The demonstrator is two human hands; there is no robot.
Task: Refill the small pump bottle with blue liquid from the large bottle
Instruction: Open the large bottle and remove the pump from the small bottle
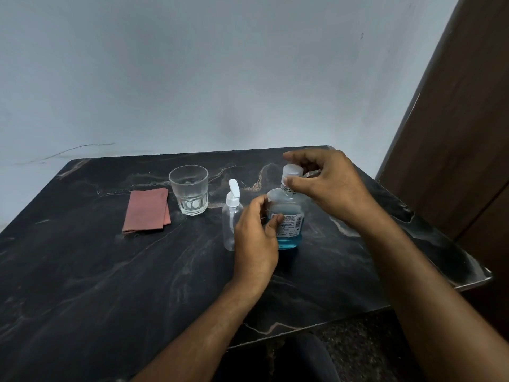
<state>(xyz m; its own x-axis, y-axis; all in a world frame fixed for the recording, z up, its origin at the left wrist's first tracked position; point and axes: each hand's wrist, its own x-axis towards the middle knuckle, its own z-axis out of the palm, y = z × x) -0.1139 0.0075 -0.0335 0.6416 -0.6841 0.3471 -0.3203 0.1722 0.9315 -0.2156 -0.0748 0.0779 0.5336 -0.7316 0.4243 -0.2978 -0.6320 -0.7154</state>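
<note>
Blue-filled large bottle (287,216) stands upright, cap (292,172) topmost, both hands gripping.

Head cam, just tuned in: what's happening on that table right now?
A person is opening the large bottle of blue liquid. The left hand grips its body while the right hand pinches its cap, which is on the neck. The small bottle stands empty just left of it, flip lid up. A glass and a folded cloth sit further left on the dark table.
</note>
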